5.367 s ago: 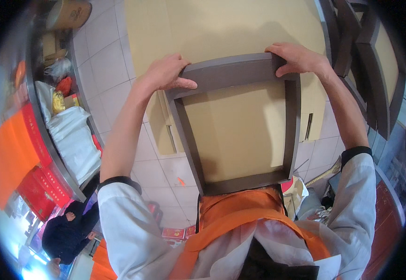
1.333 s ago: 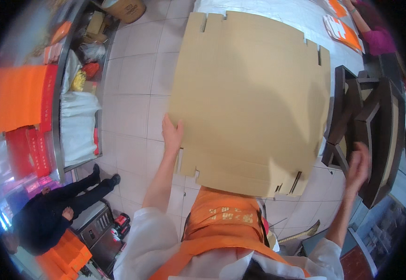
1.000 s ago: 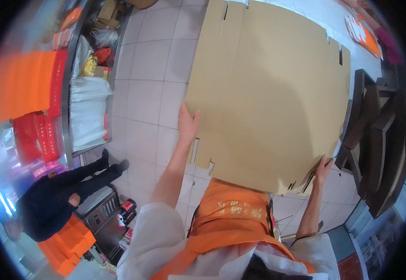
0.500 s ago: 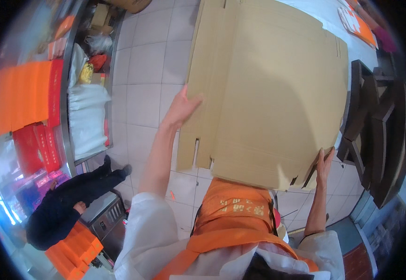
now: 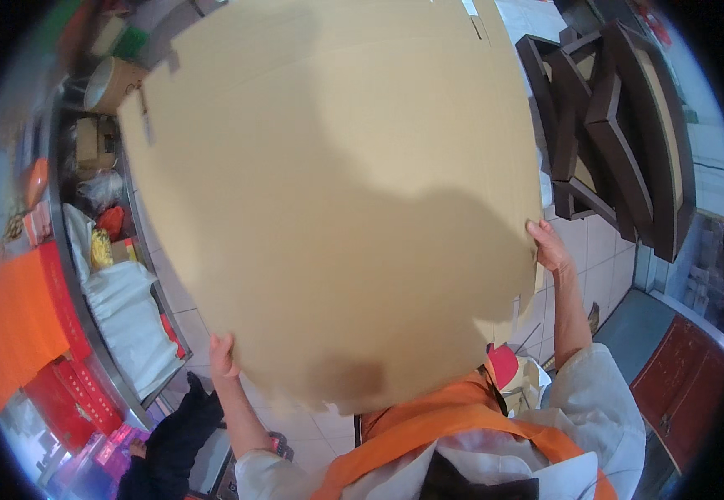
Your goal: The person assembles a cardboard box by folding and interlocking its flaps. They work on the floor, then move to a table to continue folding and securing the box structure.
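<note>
A large flat brown cardboard sheet (image 5: 320, 183) fills the middle of the head view, held up in front of my orange apron (image 5: 429, 408). Slots and cut notches show along its edges. My left hand (image 5: 223, 355) grips its lower left edge, with part of the fingers hidden behind the board. At the right edge, my right hand (image 5: 549, 245) is closed on the same sheet, thumb on the near face. Shadows fall across the cardboard.
Dark brown box frames (image 5: 604, 133) are stacked at the right. On the left, a metal-edged shelf (image 5: 66, 200) carries a white sack (image 5: 124, 312) and bags, beside orange sheets (image 5: 16, 317). A person in dark clothes (image 5: 174, 442) is at the lower left. A red-brown board (image 5: 687, 387) stands lower right.
The cardboard has turned and come closer, now showing a wide plain face and covering more of the view. My left hand has moved down and left; my right hand has risen slightly along the edge.
</note>
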